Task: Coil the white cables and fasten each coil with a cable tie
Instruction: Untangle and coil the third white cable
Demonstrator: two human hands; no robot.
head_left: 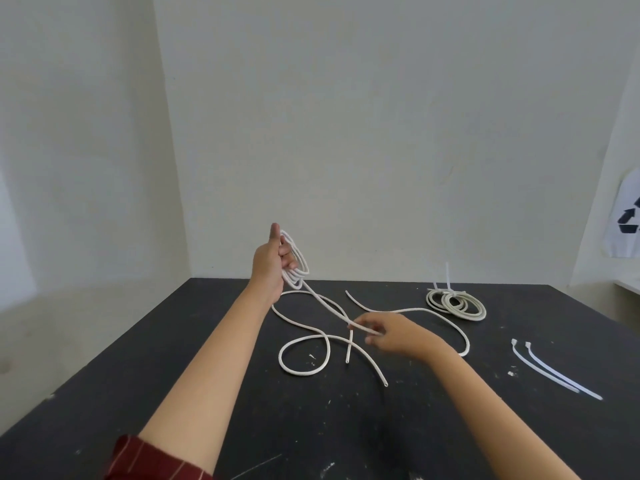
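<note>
My left hand (272, 263) is raised above the table's far side and grips a small coil of white cable (297, 258), thumb pointing up. From the coil the same cable runs down to my right hand (391, 334), which pinches the strand just above the table. Loose white cable (304, 341) loops over the dark table (173, 358) below both hands, and another strand (408, 310) curves to the right. A finished coil (455, 303) with a cable tie lies at the back right. Two loose white cable ties (554, 370) lie at the right.
White walls close in behind and to the left of the table. A white sheet with a dark recycling mark (627, 220) hangs at the far right. Small white specks dot the tabletop.
</note>
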